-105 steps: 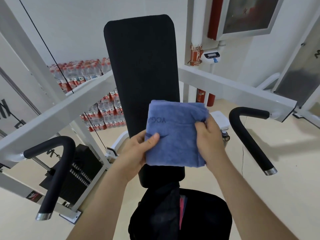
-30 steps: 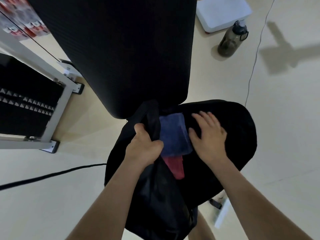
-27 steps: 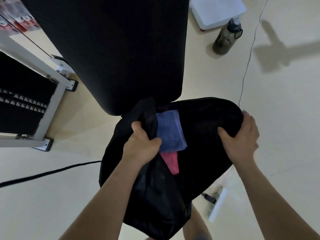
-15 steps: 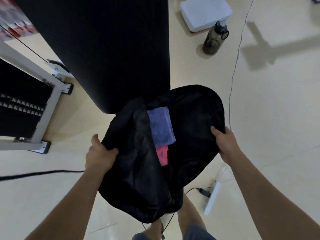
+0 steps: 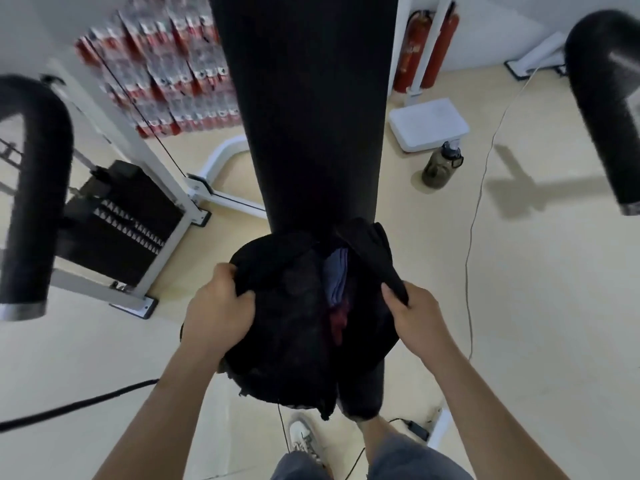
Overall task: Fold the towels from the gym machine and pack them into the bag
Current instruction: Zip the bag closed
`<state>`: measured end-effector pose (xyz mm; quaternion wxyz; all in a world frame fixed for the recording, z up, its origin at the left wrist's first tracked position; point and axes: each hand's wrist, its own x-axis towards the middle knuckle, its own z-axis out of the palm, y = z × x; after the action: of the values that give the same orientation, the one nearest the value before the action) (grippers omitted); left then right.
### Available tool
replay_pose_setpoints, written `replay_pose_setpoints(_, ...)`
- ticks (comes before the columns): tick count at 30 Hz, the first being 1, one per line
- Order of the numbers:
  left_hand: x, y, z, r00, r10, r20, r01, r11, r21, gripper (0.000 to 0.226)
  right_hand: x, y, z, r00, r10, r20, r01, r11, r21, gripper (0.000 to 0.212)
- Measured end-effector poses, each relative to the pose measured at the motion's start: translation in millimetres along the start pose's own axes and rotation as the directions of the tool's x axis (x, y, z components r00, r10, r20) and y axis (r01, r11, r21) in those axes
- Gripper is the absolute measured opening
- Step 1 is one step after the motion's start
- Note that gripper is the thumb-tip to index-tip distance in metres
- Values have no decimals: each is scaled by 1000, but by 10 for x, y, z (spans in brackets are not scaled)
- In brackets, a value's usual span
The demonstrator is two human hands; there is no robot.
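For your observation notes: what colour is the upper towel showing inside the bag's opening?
Blue-purple; the towel shows in the head view, above a red one.

No legible text, brand, number or sign can be read anywhere. The stacked bottle packs [image 5: 166, 64] against the wall carry red and white labels, but the lettering is blurred beyond reading. The weight stack [image 5: 121, 216] shows a column of small white marks on its plates; these may be numerals or symbols, and cannot be resolved. The fire extinguishers [image 5: 429, 46] bear a pale printed patch on the red body, also unreadable. The dark water bottle [image 5: 441, 166] and the white platform [image 5: 427, 124] show no readable marking.
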<state>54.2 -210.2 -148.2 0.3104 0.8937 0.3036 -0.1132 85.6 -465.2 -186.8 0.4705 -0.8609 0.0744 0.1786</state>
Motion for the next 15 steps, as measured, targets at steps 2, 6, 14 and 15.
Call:
replay_pose_setpoints(2,-183,215,-244,997,73,-35,-76,995,-72,45,-141,-197,-16,999,-41,5,41,999,7,43)
replay_pose_setpoints(6,-452,663,-684,989,140,42,-107,886,-452,49,-294,-715,-135,983,-180,-39,182,982,55,38)
replay_pose_setpoints(14,-433,1081,-443,977,117,176,41,713,-700,40,-117,-1229,-285,903,-221,369,265,961,-73,40)
replay_pose_setpoints(15,-403,1068,-322,975,87,203,79,721,-689,40,-69,-1145,-281,906,-178,385,230,969,-92,40)
